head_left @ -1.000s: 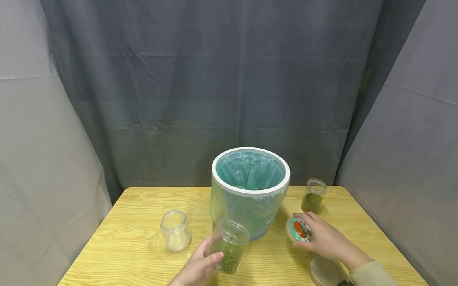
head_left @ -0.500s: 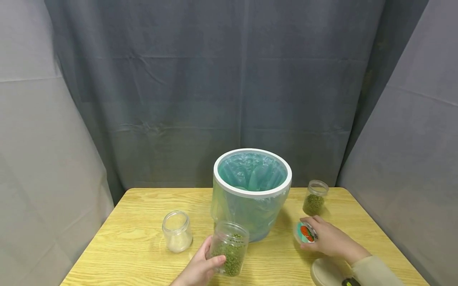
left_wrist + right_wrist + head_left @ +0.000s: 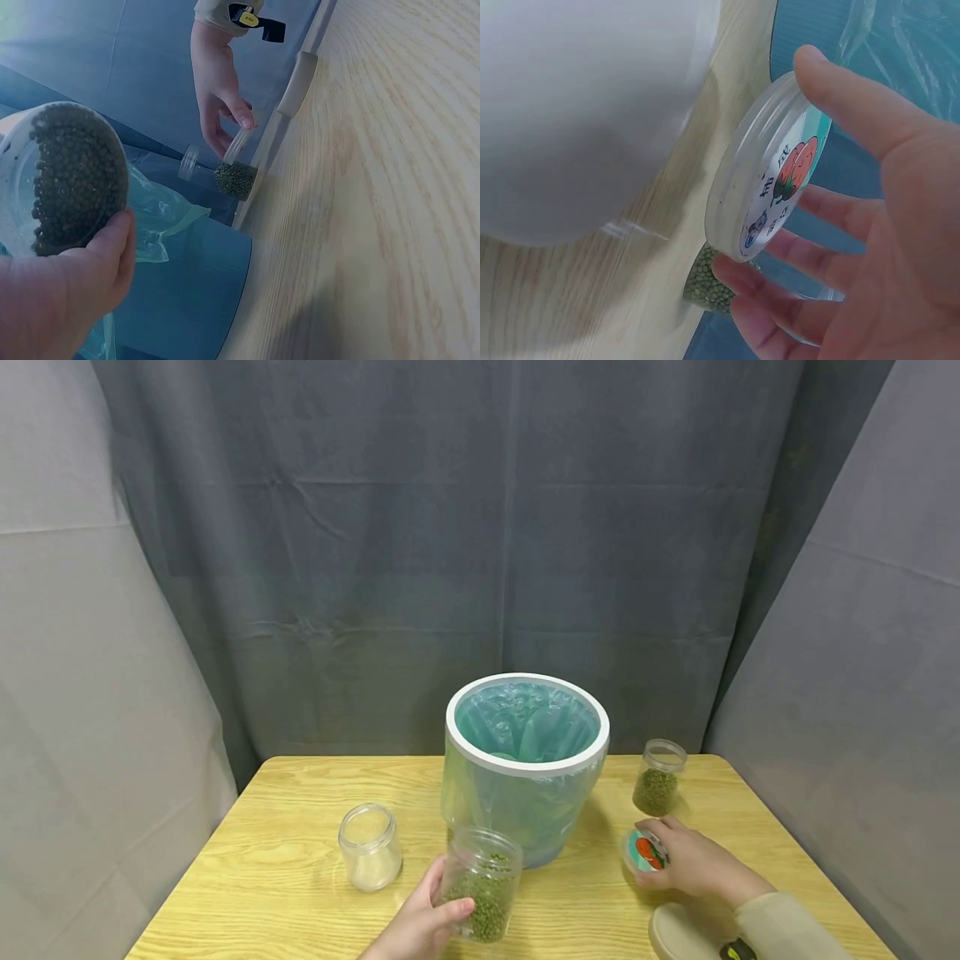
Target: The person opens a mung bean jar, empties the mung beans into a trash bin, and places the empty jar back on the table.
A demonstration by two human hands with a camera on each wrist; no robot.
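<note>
My left hand (image 3: 420,917) grips an uncapped clear jar (image 3: 486,893), partly filled with small green beans and held slightly tilted in front of the bin. In the left wrist view, beans (image 3: 79,180) show through the jar's base. On the right, my right hand (image 3: 697,867) pinches a round lid (image 3: 643,852) by its rim, tilted over the table; the right wrist view shows a red fruit picture (image 3: 799,166) on its label. Just behind that hand stands a second open jar (image 3: 657,787) of green beans. Near my right forearm, another round pale lid (image 3: 675,933) lies on the table.
A bin (image 3: 525,802) with a white rim and green plastic liner stands mid-table towards the back. Left of it is an open clear jar (image 3: 371,856), which looks empty. Grey curtains (image 3: 375,568) hang behind and beside the wooden table (image 3: 262,860).
My right hand and the labelled lid have shifted a little to the right and towards me. The left hand with its jar of beans stays nearly still.
</note>
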